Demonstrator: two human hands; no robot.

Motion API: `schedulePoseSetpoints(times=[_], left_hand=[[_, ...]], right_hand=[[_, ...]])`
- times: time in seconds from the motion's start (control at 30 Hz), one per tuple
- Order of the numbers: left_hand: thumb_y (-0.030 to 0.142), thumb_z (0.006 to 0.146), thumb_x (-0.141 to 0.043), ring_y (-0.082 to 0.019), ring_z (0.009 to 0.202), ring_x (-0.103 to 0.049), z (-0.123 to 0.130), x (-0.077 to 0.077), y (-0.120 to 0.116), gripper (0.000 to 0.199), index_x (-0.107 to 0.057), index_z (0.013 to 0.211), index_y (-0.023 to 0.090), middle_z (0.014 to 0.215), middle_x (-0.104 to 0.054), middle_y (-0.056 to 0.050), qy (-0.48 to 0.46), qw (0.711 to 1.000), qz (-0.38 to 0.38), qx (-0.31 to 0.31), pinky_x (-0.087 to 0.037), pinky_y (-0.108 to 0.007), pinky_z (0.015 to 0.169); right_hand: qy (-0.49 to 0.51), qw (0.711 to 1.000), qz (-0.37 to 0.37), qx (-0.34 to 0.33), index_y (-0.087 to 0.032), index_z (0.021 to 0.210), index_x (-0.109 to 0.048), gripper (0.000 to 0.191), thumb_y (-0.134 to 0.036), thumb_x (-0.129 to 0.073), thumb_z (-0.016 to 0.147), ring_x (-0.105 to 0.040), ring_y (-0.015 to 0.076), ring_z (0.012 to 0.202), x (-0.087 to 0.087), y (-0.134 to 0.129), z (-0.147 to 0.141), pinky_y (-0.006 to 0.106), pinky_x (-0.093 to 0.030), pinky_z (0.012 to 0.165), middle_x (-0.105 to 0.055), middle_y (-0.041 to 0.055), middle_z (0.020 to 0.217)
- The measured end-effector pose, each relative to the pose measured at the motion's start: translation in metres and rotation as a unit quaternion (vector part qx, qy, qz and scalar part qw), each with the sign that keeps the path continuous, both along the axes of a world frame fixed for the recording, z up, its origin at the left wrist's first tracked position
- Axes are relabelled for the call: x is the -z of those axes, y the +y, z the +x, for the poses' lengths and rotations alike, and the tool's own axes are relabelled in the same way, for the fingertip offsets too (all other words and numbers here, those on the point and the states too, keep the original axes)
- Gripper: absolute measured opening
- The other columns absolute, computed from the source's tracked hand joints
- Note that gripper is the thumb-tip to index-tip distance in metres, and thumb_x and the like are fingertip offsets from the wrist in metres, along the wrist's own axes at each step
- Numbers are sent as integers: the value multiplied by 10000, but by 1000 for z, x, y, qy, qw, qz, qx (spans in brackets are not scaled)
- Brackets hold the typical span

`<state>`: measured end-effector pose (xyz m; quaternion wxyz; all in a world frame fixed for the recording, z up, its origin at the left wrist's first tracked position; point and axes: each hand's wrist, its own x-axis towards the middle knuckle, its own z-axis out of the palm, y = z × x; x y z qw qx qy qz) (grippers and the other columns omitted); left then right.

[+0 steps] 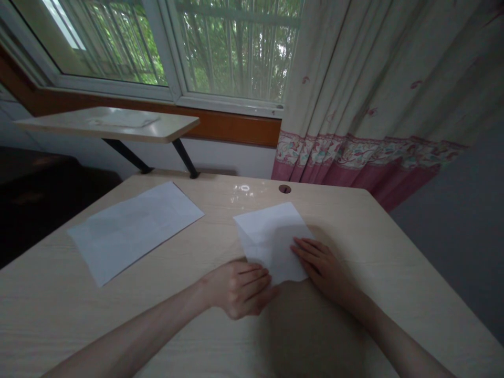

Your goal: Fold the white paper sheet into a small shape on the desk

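Two bare forearms point(157, 328) come in nearest the camera, reaching over a pale wood-grain desk surface point(189, 346) toward its middle. On that part, nearer the far right corner than the far left one, lies a small four-sided piece of white paper point(271, 231). The left hand point(242, 291) is at the paper's near left edge, fingers curled and pressed together; whether the thumb pinches the sheet from below, I cannot tell. The right hand point(323, 268) lies low and flat, fingers extended and close together, their tips resting on the paper's right side, probably to keep it from sliding. With one hand at each side, the sheet seems steadied against the surface.

Along the left edge, toward the far left corner, lies a larger oblong of white paper point(137, 231), well apart from both hands, perhaps set there to leave working room. A raised pale shelf board point(173, 128) on black slanted legs point(185, 157) stands at the far left corner; a round brown cable hole point(284, 189) sits by the far edge.
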<state>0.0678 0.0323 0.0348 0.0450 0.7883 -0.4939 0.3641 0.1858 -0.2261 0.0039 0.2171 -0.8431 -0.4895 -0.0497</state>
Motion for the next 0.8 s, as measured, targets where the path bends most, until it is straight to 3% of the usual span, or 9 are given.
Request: schedulePoseSetpoints(times=[0.1, 0.27, 0.47, 0.57, 0.7, 0.8], left_hand=[[172, 925, -529, -184, 851, -714, 1, 0, 3, 317, -610, 1216, 76, 965, -745, -85, 4, 1000, -11, -27, -598, -294, 807], [155, 932, -546, -147, 831, -715, 6, 8, 8, 345, -531, 1272, 97, 920, -748, -55, 79, 988, -116, -66, -585, -254, 810], [126, 932, -519, -113, 620, -672, 6, 10, 6, 354, -505, 1282, 175, 769, -716, -15, 167, 940, -273, -121, -531, -195, 613], [171, 934, -525, -84, 532, -612, 6, 10, 5, 277, -569, 1208, 179, 719, -695, 4, 235, 894, -343, -169, -486, -166, 568], [271, 936, -517, -80, 470, -511, 11, 7, 8, 222, -663, 1073, 175, 555, -583, 47, 368, 801, -411, -233, -373, -158, 472], [366, 911, -562, -75, 403, -379, 18, 8, 10, 258, -690, 1014, 167, 453, -438, 75, 453, 718, -486, -208, -230, -175, 407]], right_hand=[[0, 1000, 1, -8, -293, 1369, -509, 411, -221, -435, 972, -470, 245, 1280, -2, 1, -1, 505, -405, 1041, -517, 43, 1411], [16, 999, -9, -39, -294, 1407, -460, 420, -304, -452, 987, -441, 251, 1308, -9, 1, -4, 510, -392, 1049, -493, 53, 1430], [40, 992, -39, -114, -292, 1455, -380, 541, -535, -407, 973, -369, 273, 1361, -21, -3, -7, 527, -357, 1068, -422, 61, 1480], [50, 992, -37, -114, -272, 1411, -458, 541, -550, -464, 947, -397, 279, 1343, -24, -2, -9, 525, -368, 1060, -467, 75, 1450], [71, 994, 11, -77, -235, 1250, -605, 346, -394, -431, 998, -513, 234, 1254, -22, 0, -11, 460, -427, 1030, -616, 79, 1297], [94, 994, 44, -42, -238, 1120, -650, 260, -348, -452, 991, -596, 216, 1151, -17, 0, -11, 410, -484, 971, -679, 75, 1179]])
